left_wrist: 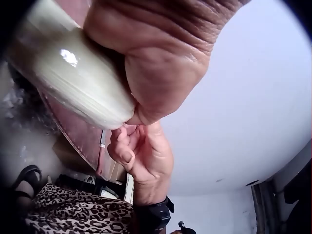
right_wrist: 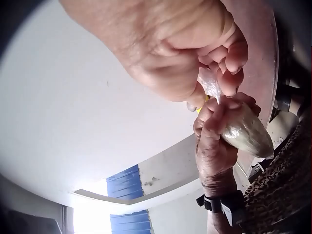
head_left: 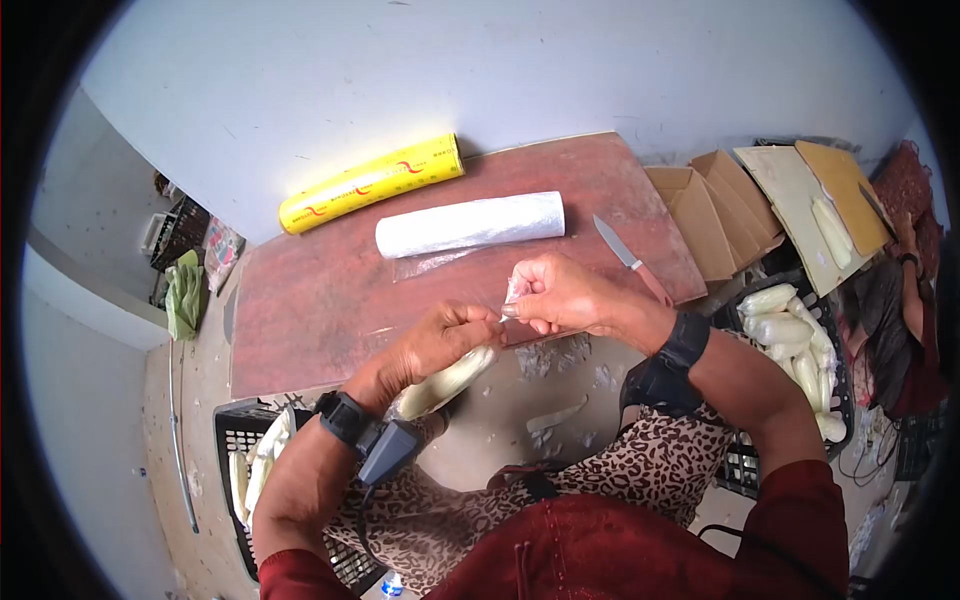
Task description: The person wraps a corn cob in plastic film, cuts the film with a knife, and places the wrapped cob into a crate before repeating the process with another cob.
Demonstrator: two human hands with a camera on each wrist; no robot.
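Note:
A pale, elongated vegetable point(head_left: 447, 383) in glossy clear film hangs below the left hand point(head_left: 436, 341), whose thumb and fingers pinch its upper end. The right hand point(head_left: 566, 295) pinches a twisted tail of film point(right_wrist: 210, 84) beside the left fingertips. In the left wrist view the vegetable point(left_wrist: 80, 80) lies beside the left hand point(left_wrist: 156, 63), with the right hand point(left_wrist: 146, 156) just beyond its end. Both hands are above the front edge of the red table point(head_left: 300, 330).
On the table are a white film roll point(head_left: 470, 224), a yellow tube point(head_left: 370, 183) and a knife point(head_left: 632, 258). Crates point(head_left: 238, 425) with pale vegetables point(head_left: 790, 335) stand at both sides. Cardboard boxes point(head_left: 690, 215) are at the right, where another person point(head_left: 905, 310) is partly visible.

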